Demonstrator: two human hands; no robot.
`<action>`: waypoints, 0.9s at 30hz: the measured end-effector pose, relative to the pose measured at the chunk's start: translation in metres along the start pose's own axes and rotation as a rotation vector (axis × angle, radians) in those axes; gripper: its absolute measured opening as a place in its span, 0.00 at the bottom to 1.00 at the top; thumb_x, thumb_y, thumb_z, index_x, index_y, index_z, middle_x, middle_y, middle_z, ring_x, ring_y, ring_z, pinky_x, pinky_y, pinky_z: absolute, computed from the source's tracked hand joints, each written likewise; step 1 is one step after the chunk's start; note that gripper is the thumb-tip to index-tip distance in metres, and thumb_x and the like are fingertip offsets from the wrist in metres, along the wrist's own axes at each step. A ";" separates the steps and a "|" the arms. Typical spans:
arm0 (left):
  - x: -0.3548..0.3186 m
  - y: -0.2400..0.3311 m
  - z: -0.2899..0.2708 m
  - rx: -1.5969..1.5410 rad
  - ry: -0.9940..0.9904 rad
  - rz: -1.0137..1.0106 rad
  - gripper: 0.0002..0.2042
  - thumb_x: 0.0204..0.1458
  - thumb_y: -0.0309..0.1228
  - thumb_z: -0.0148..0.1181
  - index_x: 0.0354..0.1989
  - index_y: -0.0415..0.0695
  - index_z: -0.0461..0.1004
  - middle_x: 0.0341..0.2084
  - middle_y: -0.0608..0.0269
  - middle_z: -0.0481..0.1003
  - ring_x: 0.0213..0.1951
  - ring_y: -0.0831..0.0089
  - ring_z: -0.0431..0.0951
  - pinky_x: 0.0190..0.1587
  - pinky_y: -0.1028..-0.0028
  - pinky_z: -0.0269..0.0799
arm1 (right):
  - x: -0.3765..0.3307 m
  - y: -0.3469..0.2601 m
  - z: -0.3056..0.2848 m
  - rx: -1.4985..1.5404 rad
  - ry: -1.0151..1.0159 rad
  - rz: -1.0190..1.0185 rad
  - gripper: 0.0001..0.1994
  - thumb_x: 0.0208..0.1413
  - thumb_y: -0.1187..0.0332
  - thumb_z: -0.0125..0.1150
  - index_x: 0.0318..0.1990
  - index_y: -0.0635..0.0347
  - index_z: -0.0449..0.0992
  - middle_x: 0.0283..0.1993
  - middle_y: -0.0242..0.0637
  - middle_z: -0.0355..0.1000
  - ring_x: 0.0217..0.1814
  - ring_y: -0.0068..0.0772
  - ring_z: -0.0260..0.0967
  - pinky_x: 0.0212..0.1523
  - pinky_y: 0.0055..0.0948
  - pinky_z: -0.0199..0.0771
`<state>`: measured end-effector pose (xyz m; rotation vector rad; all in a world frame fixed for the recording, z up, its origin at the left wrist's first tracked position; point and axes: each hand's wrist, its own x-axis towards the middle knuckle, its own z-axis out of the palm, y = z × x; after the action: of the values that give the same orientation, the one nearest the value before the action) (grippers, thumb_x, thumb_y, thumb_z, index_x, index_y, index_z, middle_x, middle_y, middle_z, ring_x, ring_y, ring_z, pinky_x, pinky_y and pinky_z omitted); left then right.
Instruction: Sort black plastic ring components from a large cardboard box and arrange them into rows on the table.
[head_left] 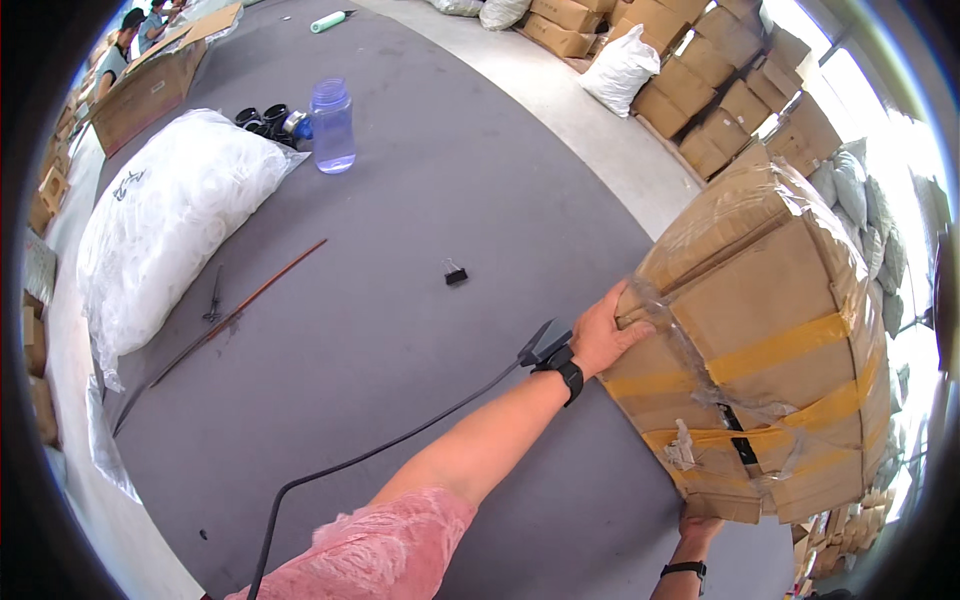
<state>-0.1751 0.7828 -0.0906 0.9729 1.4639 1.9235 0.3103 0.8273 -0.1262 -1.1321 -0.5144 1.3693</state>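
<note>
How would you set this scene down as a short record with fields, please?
Left hand: grips the taped cardboard carton at its left edge
Right hand: at the carton's lower edge, fingers hidden
Surface: grey table
Mid-table: black binder clip
Left side: white plastic bag, clear purplish bottle
Beyond: stacked boxes, white sack

A warehouse, shown by stacked cartons and piled sacks.

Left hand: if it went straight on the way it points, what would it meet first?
The cardboard box. The left hand already touches its edge, so nothing shows between them. How far the fingertips reach along the box is hard to judge from this view.
</note>
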 end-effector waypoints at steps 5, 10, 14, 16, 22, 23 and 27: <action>-0.004 0.020 0.040 -0.167 -0.130 0.022 0.36 0.51 0.38 0.68 0.67 0.43 0.59 0.55 0.51 0.73 0.58 0.62 0.73 0.58 0.65 0.69 | 0.027 -0.063 -0.096 -0.295 -0.241 -0.291 0.29 0.66 0.50 0.45 0.66 0.62 0.61 0.67 0.47 0.62 0.69 0.46 0.59 0.66 0.46 0.61; -0.039 -0.052 -0.095 0.351 -0.025 -0.082 0.40 0.53 0.40 0.66 0.70 0.38 0.52 0.62 0.44 0.66 0.62 0.54 0.69 0.61 0.62 0.66 | -0.101 0.116 0.005 -0.978 0.042 -0.483 0.32 0.66 0.48 0.46 0.67 0.64 0.59 0.68 0.50 0.59 0.70 0.50 0.56 0.67 0.48 0.58; -0.061 -0.011 -0.094 0.394 -0.208 -0.079 0.39 0.57 0.41 0.61 0.71 0.37 0.48 0.64 0.40 0.63 0.64 0.48 0.65 0.64 0.60 0.63 | -0.209 0.076 0.012 -1.732 -0.068 -0.904 0.35 0.65 0.46 0.47 0.68 0.67 0.56 0.71 0.54 0.55 0.72 0.55 0.52 0.69 0.51 0.55; -0.081 0.011 -0.117 0.467 -0.235 -0.134 0.35 0.59 0.40 0.58 0.70 0.37 0.51 0.63 0.41 0.64 0.63 0.49 0.67 0.63 0.59 0.65 | -0.229 0.083 0.018 -1.824 -0.120 -0.916 0.36 0.65 0.45 0.47 0.69 0.67 0.55 0.71 0.55 0.54 0.72 0.55 0.52 0.69 0.52 0.54; -0.135 0.040 -0.121 0.488 -0.308 -0.039 0.20 0.56 0.35 0.60 0.56 0.39 0.71 0.48 0.46 0.74 0.51 0.48 0.73 0.54 0.57 0.70 | -0.241 0.059 0.007 -2.048 -0.133 -0.681 0.39 0.64 0.42 0.47 0.69 0.69 0.54 0.71 0.57 0.54 0.73 0.59 0.50 0.70 0.53 0.52; -0.145 0.042 -0.142 0.600 -0.200 0.004 0.16 0.55 0.33 0.60 0.49 0.40 0.73 0.41 0.48 0.74 0.46 0.49 0.74 0.49 0.57 0.70 | -0.241 0.067 0.008 -2.076 -0.144 -0.638 0.40 0.64 0.42 0.47 0.69 0.70 0.54 0.71 0.57 0.54 0.73 0.59 0.50 0.70 0.53 0.52; -0.158 0.046 -0.287 1.212 0.154 0.019 0.04 0.45 0.26 0.58 0.27 0.40 0.73 0.28 0.49 0.72 0.33 0.50 0.72 0.37 0.54 0.66 | -0.235 0.088 -0.004 -2.128 -0.157 -0.616 0.42 0.63 0.40 0.46 0.70 0.69 0.52 0.73 0.56 0.50 0.74 0.59 0.47 0.71 0.54 0.49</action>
<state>-0.3088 0.4823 -0.1264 1.2812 2.7765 0.9732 0.2227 0.5926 -0.1300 -2.0397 -2.4351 -0.1480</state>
